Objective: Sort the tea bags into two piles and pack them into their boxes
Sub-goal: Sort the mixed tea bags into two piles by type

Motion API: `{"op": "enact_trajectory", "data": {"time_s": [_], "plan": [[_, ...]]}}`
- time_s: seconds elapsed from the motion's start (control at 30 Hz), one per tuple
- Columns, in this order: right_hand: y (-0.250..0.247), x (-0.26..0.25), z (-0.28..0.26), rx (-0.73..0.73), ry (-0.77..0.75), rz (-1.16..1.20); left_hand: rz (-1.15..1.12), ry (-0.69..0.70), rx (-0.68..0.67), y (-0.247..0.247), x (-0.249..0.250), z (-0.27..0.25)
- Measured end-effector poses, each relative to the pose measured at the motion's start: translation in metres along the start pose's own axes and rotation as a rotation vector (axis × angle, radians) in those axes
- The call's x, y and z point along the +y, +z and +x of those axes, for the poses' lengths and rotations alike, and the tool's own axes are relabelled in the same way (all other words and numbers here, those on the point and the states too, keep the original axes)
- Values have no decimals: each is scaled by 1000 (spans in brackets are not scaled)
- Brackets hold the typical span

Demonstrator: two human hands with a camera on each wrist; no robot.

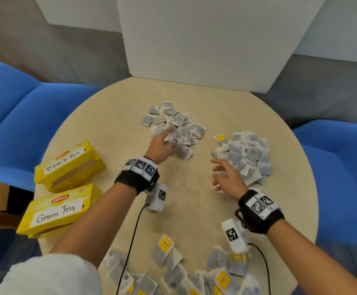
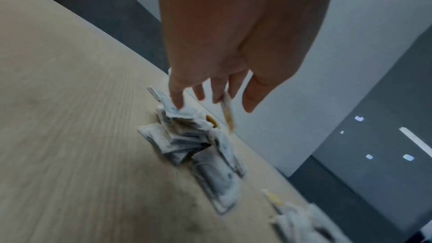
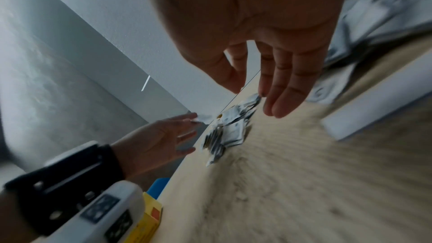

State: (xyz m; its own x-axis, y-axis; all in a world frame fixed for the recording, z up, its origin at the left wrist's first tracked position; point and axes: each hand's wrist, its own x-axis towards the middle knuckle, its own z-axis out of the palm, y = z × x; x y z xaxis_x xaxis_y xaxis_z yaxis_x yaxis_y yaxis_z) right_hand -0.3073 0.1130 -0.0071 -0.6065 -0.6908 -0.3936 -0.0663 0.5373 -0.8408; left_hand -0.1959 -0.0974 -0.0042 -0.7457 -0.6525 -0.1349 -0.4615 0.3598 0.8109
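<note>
Grey-white tea bags lie in a far pile [image 1: 179, 126] [image 2: 182, 136] [image 3: 231, 130] and a right pile [image 1: 245, 154] [image 3: 374, 16]. A mixed heap [image 1: 184, 273], some with yellow tags, sits at the near edge. My left hand [image 1: 169, 135] [image 2: 210, 99] [image 3: 184, 128] hovers over the far pile with straight fingers; one tea bag [image 2: 226, 108] hangs at its fingertips. My right hand [image 1: 216, 169] [image 3: 257, 88] is spread and empty, just left of the right pile. The "Black Tea" box [image 1: 67, 165] and "Green Tea" box [image 1: 56, 211] lie open at the left.
The round wooden table [image 1: 190, 188] has bare room between the piles. A yellow-tagged bag [image 1: 220, 137] lies at the right pile's far-left corner. Blue chairs [image 1: 24, 116] stand left and right, and a white panel [image 1: 194, 39] rises behind the table.
</note>
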Motion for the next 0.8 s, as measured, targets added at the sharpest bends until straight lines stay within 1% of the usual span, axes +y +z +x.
{"op": "enact_trajectory", "data": {"time_s": [0.07, 0.1, 0.17, 0.2, 0.23, 0.3, 0.33, 0.4, 0.47, 0.5, 0.53, 0.6, 0.63, 0.73, 0.8], "plan": [[-15, 14, -17, 18, -7, -63, 261, -94, -71, 7, -12, 16], [-22, 20, -24, 23, -22, -103, 374, -150, -82, 9, -16, 17], [-34, 31, -36, 12, -48, -170, 448, -234, -79, 10, -14, 9], [-40, 35, -41, 0, -58, -197, 449, -217, -65, 8, -12, 1], [-45, 38, -46, -16, -68, -225, 460, -158, -53, 6, -10, -7], [-53, 40, -56, -73, -76, -292, 438, 22, -63, 0, -7, -32], [-54, 40, -61, -110, -75, -319, 413, 95, -118, -3, -4, -49], [-54, 41, -73, -198, -75, -357, 365, 168, -328, -4, -1, -89], [-48, 46, -85, -324, -82, -416, 394, 200, -554, 2, 1, -133], [-43, 50, -89, -400, -98, -485, 432, 199, -624, 8, 0, -152], [-39, 55, -93, -480, -117, -577, 475, 189, -656, 16, -2, -169], [-32, 63, -100, -601, -137, -762, 546, 185, -637, 33, -8, -194], [-31, 67, -102, -622, -131, -829, 558, 197, -608, 41, -10, -203], [-34, 78, -107, -611, -104, -937, 530, 241, -542, 64, -6, -218], [-36, 84, -110, -591, -89, -950, 485, 265, -533, 80, 0, -218]]}}
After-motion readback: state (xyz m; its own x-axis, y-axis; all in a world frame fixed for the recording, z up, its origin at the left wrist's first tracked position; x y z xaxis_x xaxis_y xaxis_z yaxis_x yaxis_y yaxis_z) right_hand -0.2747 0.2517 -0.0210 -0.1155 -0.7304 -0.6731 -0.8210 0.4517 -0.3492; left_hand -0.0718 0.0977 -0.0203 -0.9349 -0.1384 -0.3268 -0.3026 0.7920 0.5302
